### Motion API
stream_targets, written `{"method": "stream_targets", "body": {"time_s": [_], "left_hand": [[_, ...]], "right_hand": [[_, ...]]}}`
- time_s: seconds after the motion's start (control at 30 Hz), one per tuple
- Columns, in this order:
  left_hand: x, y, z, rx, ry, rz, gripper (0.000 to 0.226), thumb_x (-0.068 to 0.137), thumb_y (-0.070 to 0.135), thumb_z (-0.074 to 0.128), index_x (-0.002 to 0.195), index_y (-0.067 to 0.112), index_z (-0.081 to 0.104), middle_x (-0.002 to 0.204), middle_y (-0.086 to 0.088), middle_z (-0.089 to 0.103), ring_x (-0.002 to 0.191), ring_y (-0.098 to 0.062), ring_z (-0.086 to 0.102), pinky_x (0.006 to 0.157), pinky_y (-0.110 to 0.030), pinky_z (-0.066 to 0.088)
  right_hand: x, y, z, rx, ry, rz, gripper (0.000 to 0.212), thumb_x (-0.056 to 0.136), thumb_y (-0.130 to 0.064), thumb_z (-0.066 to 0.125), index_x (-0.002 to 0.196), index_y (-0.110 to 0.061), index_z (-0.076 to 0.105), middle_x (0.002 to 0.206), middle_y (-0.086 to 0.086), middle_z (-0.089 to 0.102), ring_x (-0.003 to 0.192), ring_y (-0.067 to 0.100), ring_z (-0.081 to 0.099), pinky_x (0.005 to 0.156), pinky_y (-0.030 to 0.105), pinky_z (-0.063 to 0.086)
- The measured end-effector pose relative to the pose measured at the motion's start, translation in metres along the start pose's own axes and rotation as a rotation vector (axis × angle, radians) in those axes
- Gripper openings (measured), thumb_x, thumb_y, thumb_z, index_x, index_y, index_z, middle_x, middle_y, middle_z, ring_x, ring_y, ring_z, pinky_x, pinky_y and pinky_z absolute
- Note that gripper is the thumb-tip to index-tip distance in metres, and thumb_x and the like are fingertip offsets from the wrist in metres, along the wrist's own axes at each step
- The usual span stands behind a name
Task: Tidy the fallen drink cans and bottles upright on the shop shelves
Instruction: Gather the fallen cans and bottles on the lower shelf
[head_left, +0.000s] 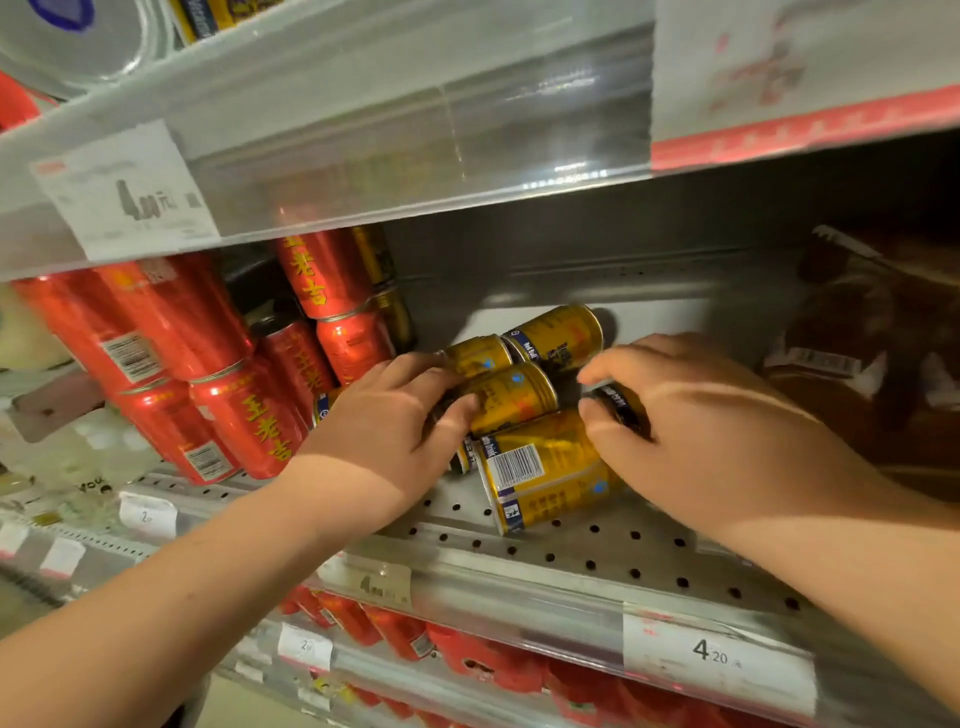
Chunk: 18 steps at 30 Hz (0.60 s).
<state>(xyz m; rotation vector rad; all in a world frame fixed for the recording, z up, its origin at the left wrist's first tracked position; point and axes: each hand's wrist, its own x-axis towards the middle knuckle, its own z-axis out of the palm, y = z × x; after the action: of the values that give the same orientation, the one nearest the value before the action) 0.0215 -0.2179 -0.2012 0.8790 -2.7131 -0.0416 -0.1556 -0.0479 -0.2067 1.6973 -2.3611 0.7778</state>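
- Perforated grey metal shelf (597, 551) in front of me. That's where the whole mess is sitting.
- Tall red drink cans with yellow lettering (244, 415), stacked two high on the left side, the stack leaning a bit.
- Dark brown packs (857, 364) off to the right, too dim to read.
- My right hand (717, 421) is curled round a dark-ended gold can (621, 408), thumb and fingers pinching its end.
- My left hand (384, 421) is curled over the pile, thumb against the middle gold can (511, 395). Honestly can't tell if it's actually gripping one.
- Short gold drink cans, all on their sides mid-shelf: barcode gold can (545, 467) nearest the edge, rear gold can (561, 332) at the back.
- White 4.20 price tag (717, 660) on the shelf's front rail.
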Motion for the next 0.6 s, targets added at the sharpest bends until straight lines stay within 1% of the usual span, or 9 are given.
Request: {"method": "stream_targets", "body": {"time_s": [0.1, 0.23, 0.33, 0.43, 0.5, 0.57, 0.6], "left_hand": [[-0.001, 0.002, 0.001, 0.002, 0.005, 0.005, 0.065, 0.094, 0.059, 0.029, 0.136, 0.021, 0.061, 0.142, 0.005, 0.053, 0.134, -0.018, 0.046, 0.114, -0.035, 0.035], [0.0, 0.008, 0.0, -0.016, 0.029, -0.002, 0.064, 0.094, 0.058, 0.033, 0.133, 0.017, 0.064, 0.136, 0.001, 0.057, 0.13, -0.02, 0.051, 0.112, -0.039, 0.039], [-0.001, 0.012, 0.002, -0.027, 0.044, -0.017, 0.063, 0.093, 0.058, 0.034, 0.131, 0.018, 0.064, 0.134, 0.001, 0.058, 0.128, -0.02, 0.052, 0.111, -0.039, 0.04], [-0.003, 0.014, 0.002, -0.034, 0.035, -0.046, 0.065, 0.093, 0.061, 0.032, 0.133, 0.021, 0.062, 0.135, 0.005, 0.057, 0.128, -0.017, 0.051, 0.11, -0.034, 0.039], [-0.003, 0.016, 0.0, -0.045, 0.033, -0.059, 0.065, 0.093, 0.062, 0.032, 0.134, 0.022, 0.061, 0.134, 0.005, 0.056, 0.128, -0.016, 0.051, 0.109, -0.035, 0.041], [-0.004, 0.022, -0.003, -0.074, 0.054, -0.072, 0.064, 0.091, 0.063, 0.032, 0.133, 0.024, 0.061, 0.131, 0.007, 0.056, 0.124, -0.015, 0.052, 0.104, -0.034, 0.043], [-0.006, 0.026, -0.005, -0.097, 0.076, -0.077, 0.064, 0.09, 0.063, 0.032, 0.132, 0.026, 0.062, 0.128, 0.009, 0.056, 0.119, -0.014, 0.053, 0.097, -0.031, 0.044]], "right_hand": [[-0.004, 0.004, 0.002, 0.011, 0.063, -0.027, 0.037, 0.092, -0.049, 0.035, 0.114, -0.035, 0.061, 0.103, -0.008, 0.061, 0.096, 0.015, 0.054, 0.082, 0.033, 0.046], [-0.005, 0.009, 0.001, 0.062, 0.115, -0.056, 0.034, 0.093, -0.048, 0.035, 0.106, -0.034, 0.063, 0.094, -0.01, 0.059, 0.086, 0.012, 0.054, 0.073, 0.031, 0.046], [-0.007, 0.012, 0.001, 0.076, 0.128, -0.079, 0.03, 0.096, -0.046, 0.038, 0.103, -0.033, 0.064, 0.093, -0.011, 0.059, 0.085, 0.01, 0.054, 0.074, 0.031, 0.048], [-0.009, 0.016, -0.001, 0.101, 0.108, -0.088, 0.029, 0.098, -0.046, 0.039, 0.106, -0.033, 0.063, 0.097, -0.011, 0.058, 0.088, 0.01, 0.055, 0.079, 0.031, 0.048], [-0.009, 0.015, -0.002, 0.102, 0.087, -0.093, 0.026, 0.098, -0.046, 0.04, 0.108, -0.033, 0.061, 0.098, -0.012, 0.056, 0.089, 0.009, 0.054, 0.08, 0.03, 0.047], [-0.011, 0.016, -0.006, 0.098, 0.069, -0.088, 0.025, 0.099, -0.045, 0.041, 0.111, -0.034, 0.059, 0.101, -0.013, 0.056, 0.092, 0.008, 0.053, 0.081, 0.029, 0.044], [-0.012, 0.017, -0.009, 0.097, 0.058, -0.081, 0.024, 0.098, -0.045, 0.041, 0.113, -0.035, 0.058, 0.104, -0.014, 0.055, 0.093, 0.007, 0.052, 0.08, 0.028, 0.042]]}}
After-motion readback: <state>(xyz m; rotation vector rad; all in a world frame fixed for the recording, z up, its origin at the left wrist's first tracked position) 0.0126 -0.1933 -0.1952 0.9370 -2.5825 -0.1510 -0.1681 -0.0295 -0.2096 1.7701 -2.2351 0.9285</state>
